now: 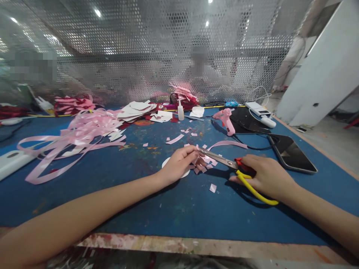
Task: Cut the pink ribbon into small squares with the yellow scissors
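- The right hand (266, 177) is gripping the scissors (221, 160), with fingers closed through the handles.
- The blades are pointing left, their tips reaching the left hand (179, 164).
- The left hand is pinching a ribbon scrap (199, 160) there, just above the table (168, 209).

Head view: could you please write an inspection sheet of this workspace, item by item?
Surface: blue table top, paint-stained.
Job's things: scissors; pink ribbon bit at the blades; white disc under the left hand.
Clutter: pink scraps, ribbon pile, white paper pieces, glue bottle, glue gun, phone.
Hands: left hand pinches the pink ribbon bit; right hand grips the scissors.
Cables: black cable beside the phone.
Surroundings: perforated screen; a person behind it.
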The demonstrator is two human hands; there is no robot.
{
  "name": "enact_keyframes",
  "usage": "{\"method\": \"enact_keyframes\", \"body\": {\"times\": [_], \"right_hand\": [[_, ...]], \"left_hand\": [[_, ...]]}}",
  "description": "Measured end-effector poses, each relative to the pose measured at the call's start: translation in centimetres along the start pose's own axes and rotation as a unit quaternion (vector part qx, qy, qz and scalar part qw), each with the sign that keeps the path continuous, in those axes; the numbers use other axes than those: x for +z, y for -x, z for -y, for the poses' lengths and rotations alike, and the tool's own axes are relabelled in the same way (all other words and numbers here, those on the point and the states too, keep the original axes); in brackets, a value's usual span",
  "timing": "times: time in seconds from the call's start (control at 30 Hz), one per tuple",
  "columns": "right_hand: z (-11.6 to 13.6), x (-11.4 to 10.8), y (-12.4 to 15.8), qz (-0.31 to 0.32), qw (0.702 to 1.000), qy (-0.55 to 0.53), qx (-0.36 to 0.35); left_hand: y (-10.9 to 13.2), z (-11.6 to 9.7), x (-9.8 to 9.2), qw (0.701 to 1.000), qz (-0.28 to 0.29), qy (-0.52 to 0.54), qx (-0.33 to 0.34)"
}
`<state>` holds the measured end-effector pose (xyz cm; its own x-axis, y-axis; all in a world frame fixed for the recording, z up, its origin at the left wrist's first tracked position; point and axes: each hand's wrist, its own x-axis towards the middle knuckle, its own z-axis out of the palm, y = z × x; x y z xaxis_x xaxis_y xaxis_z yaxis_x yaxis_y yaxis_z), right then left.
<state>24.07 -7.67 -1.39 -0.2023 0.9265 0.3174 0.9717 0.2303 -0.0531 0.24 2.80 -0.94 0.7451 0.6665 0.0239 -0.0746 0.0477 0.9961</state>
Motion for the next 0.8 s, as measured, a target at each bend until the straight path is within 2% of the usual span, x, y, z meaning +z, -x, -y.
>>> {"method": "enact_keyframes", "body": {"times": [0.17,0.4,0.57,0.8], "right_hand": [[0.16,0.19,0.01,-0.001,1.0,0.0,-0.007],[0.05,0.05,0.02,0.004,1.0,0.022,0.013],[0.26,0.02,0.05,0.005,1.0,0.011,-0.003],[0.25,0.19,0.23,-0.003,1.0,0.008,-0.025]], "left_hand": [[0.03,0.03,0.06,1.0,0.0,-0.006,0.0],[0.04,-0.11,-0.09,0.998,-0.04,-0.046,0.013],[0.05,0.07,-0.04,0.999,-0.015,-0.038,0.006],[0.21,-0.36,0.22,0.997,0.001,-0.082,-0.004]]}}
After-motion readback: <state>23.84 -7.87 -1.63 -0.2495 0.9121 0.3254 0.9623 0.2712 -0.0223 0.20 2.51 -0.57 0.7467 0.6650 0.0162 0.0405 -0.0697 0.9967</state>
